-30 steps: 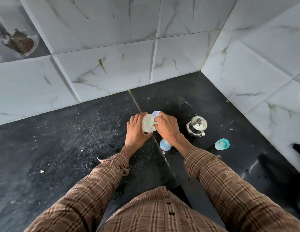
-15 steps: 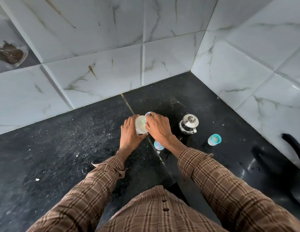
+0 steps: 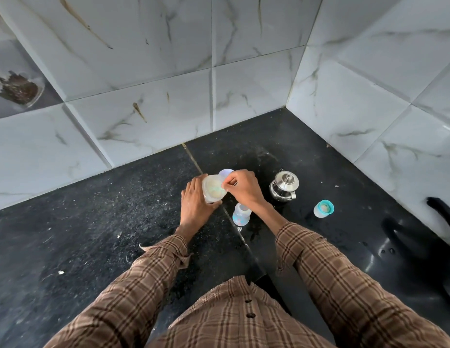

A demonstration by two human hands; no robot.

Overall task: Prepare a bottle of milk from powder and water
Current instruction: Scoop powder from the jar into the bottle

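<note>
- I see a translucent plastic powder container (image 3: 213, 189) with pale contents, standing upright on the black speckled stone counter (image 3: 93, 222), mouth up towards my camera.
- My left hand (image 3: 195, 207) wraps its side; my right hand (image 3: 241, 188) pinches at its rim, whether on a scoop I cannot tell.
- A small clear baby bottle (image 3: 241, 214) stands upright just beside my right wrist.
- A steel kettle (image 3: 284, 185) and a teal-ringed bottle cap (image 3: 324, 208) sit further right.

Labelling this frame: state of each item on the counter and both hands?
Translucent plastic powder container: open, upright, held.
Round white lid: off, behind container.
Clear baby bottle: uncapped, upright.
Steel kettle: lid on.
Teal-ringed bottle cap: off, standing apart.
Left hand: gripping container.
Right hand: fingers pinched at container rim.
</note>
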